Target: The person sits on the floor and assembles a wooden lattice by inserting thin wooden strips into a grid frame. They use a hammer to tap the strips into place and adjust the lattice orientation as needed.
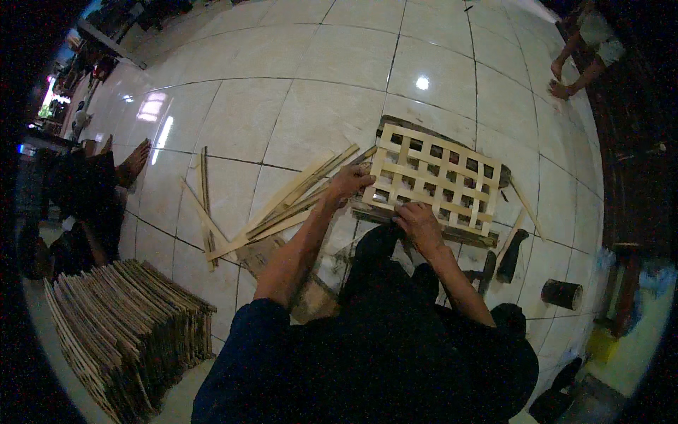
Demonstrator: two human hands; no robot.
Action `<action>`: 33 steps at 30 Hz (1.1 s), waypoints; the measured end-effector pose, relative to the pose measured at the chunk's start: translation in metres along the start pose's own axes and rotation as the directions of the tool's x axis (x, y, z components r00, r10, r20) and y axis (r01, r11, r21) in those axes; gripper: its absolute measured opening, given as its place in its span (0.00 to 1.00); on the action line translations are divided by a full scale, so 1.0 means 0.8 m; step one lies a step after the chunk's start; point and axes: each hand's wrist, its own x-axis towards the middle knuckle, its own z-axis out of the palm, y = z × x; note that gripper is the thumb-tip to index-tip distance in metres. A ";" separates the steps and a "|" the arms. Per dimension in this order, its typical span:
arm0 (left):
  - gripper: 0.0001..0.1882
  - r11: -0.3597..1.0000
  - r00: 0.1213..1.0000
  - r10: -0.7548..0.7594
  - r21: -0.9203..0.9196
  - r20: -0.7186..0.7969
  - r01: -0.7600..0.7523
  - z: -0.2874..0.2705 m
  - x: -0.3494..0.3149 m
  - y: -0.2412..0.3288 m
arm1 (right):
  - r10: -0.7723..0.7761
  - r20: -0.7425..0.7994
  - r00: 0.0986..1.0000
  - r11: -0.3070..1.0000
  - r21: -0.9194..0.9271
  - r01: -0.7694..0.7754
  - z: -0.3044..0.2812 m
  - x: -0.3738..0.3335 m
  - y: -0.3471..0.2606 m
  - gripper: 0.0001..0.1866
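Note:
A lattice panel of pale, flat bamboo-like strips (439, 178), woven with square gaps, lies in front of me on a dark wooden base (462, 237). At the panel's left edge, my left hand (349, 185) pinches a corner between thumb and fingers. My right hand (420, 222) is closed over the near edge, left of its middle, with the fingertips curled down onto the strips. Part of the base and my right thumb are hidden. Loose pale strips (289, 194) fan out on the floor beside my left forearm.
A tall stack of thin slatted pieces (134, 325) stands at lower left. A dark-handled tool (511, 256) and a dark cylinder (562, 294) lie to my right. One person's bare foot (133, 164) shows at left; another person (590, 56) sits at upper right. Tiles (332, 63) cover the floor.

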 end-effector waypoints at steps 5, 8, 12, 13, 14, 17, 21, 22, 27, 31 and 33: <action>0.15 0.999 0.999 -0.029 -0.033 0.020 0.030 0.001 0.003 -0.005 | 0.033 0.034 0.999 0.999 0.016 -0.033 -0.011 0.006 0.007 0.13; 0.17 1.000 1.000 0.015 0.023 0.016 -0.016 -0.004 0.008 -0.020 | 0.004 0.088 0.996 1.000 0.028 -0.007 -0.012 0.010 0.010 0.14; 0.17 0.998 0.999 0.023 -0.058 -0.027 -0.025 0.001 0.006 -0.011 | -0.001 0.057 0.998 1.000 -0.002 0.001 -0.011 0.014 0.009 0.15; 0.17 0.996 0.999 0.006 -0.086 -0.032 -0.008 0.002 0.005 -0.011 | 0.014 0.050 0.999 1.000 0.013 -0.014 -0.013 0.015 0.006 0.16; 0.17 0.998 0.999 -0.036 -0.053 -0.036 0.034 0.001 0.004 -0.011 | 0.050 0.110 0.993 0.998 0.021 -0.053 -0.015 0.013 0.004 0.16; 0.15 0.989 0.990 -0.135 -0.058 -0.044 0.133 0.004 -0.007 0.024 | 0.129 0.227 0.965 0.990 0.019 -0.136 -0.024 0.009 0.001 0.17; 0.11 0.963 0.988 -0.145 -0.238 -0.059 0.127 0.006 -0.006 0.023 | 0.103 0.222 0.970 0.993 0.030 -0.113 -0.026 0.015 0.002 0.17; 0.11 0.959 0.990 -0.128 -0.261 -0.057 0.109 0.006 -0.004 0.018 | 0.094 0.223 0.970 0.994 0.034 -0.104 -0.027 0.015 0.003 0.17; 0.16 0.985 0.989 -0.136 -0.117 -0.064 0.128 0.004 0.004 0.008 | 0.057 0.066 0.996 0.998 -0.009 -0.057 -0.017 0.011 0.002 0.20; 0.17 0.967 0.975 -0.214 -0.155 -0.064 0.202 0.005 0.001 0.017 | 0.091 0.072 0.993 0.995 -0.057 -0.087 -0.011 0.007 0.001 0.20; 0.17 0.979 0.983 -0.175 -0.122 -0.063 0.166 0.004 0.000 0.017 | 0.071 0.070 0.995 0.997 -0.029 -0.069 -0.019 0.011 -0.003 0.21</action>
